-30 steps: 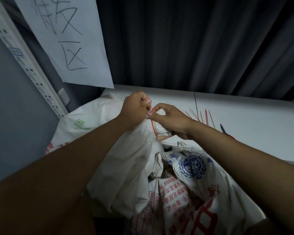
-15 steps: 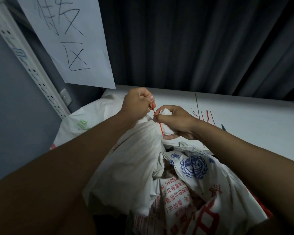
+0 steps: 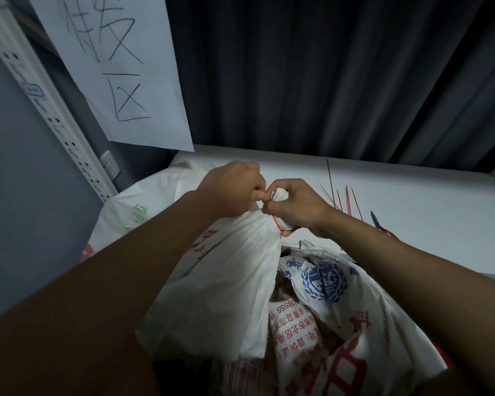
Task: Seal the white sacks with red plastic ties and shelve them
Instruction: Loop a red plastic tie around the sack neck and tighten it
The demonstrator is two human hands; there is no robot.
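Sack point(image 3: 229, 284) neck up, red tie point(image 3: 275, 221) around it, pinched by left hand point(image 3: 235, 192) and right hand point(image 3: 297, 207).

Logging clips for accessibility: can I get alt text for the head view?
Two hands cinch a red tie around a white sack's gathered neck: left hand pinches the tie's end, right hand grips the neck. Spare red ties lie on the white shelf behind.
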